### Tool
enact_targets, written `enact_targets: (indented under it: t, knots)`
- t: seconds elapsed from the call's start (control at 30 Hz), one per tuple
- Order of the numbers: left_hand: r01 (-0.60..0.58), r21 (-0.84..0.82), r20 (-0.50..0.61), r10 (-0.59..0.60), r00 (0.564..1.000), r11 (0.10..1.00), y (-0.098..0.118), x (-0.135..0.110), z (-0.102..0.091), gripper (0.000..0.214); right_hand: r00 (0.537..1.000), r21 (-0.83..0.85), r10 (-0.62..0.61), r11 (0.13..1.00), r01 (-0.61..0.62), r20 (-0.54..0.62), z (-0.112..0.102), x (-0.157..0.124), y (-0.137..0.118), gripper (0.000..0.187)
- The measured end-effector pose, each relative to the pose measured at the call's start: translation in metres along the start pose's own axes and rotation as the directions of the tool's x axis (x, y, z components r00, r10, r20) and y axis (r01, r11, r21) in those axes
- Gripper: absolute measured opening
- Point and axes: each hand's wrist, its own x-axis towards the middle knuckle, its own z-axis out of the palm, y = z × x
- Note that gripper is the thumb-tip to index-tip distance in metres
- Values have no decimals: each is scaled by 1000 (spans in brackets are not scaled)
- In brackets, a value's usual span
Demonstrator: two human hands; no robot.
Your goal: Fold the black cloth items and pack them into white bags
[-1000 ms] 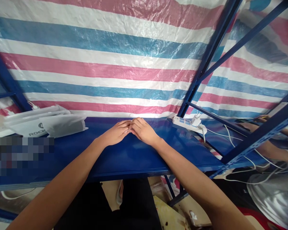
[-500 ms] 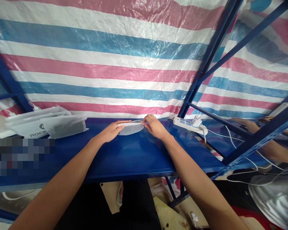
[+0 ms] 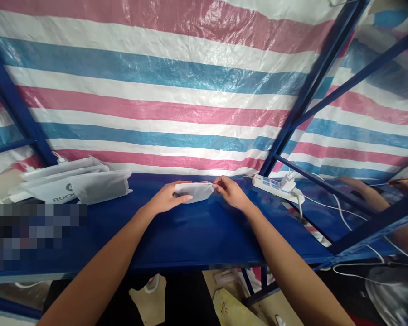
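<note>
Between my two hands is a translucent frosted plastic bag (image 3: 199,193), held just above the blue shelf (image 3: 190,240). My left hand (image 3: 168,198) grips the bag's left end, with the thumb across the near side and the fingers behind. At the bag's right end, the fingertips of my right hand (image 3: 229,190) pinch its upper corner. What lies inside the bag cannot be made out.
Left on the shelf lies a stack of similar frosted bags (image 3: 102,186) with printed lettering. A white power strip (image 3: 275,186) with plugs and cables is at the right, beside a blue upright (image 3: 289,113). Beyond the frame, another person's arms (image 3: 370,194) show.
The bag has been tilted up so more of its face shows, and my left thumb now lies across its front. My right hand still pinches the right corner. The whole view has shifted slightly.
</note>
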Motion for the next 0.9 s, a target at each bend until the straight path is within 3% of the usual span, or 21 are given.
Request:
enact_targets:
  t: [0.13, 0.23, 0.4, 0.53, 0.7, 0.8, 0.9]
  knots:
    - [9, -6, -47, -9, 999, 1000, -3, 0, 3, 57, 998, 188, 59, 980, -60, 12, 4, -3, 1, 48]
    - [4, -27, -65, -5, 998, 1000, -2, -2, -1, 50, 997, 196, 73, 978, -75, 15, 3, -7, -5, 44]
    - [-44, -80, -75, 38, 996, 996, 6, -4, -11, 35, 999, 79, -19, 997, 16, 42, -1, -9, -28, 32]
    - [25, -138, -138, -44, 990, 990, 14, -6, -17, 37, 1000, 157, -10, 988, 9, 2, 4, -1, -48, 34]
    - [73, -193, -234, -119, 965, 978, 14, -8, -27, 43, 985, 500, 174, 854, -144, -13, 23, 21, -64, 38]
    - [50, -204, -278, -107, 955, 978, 9, -9, -34, 42, 967, 538, 254, 811, -229, 28, 36, 38, -67, 50]
    - [105, -210, -364, -177, 915, 972, 3, -14, -41, 43, 965, 488, 250, 835, -253, 74, 48, 57, -71, 52]
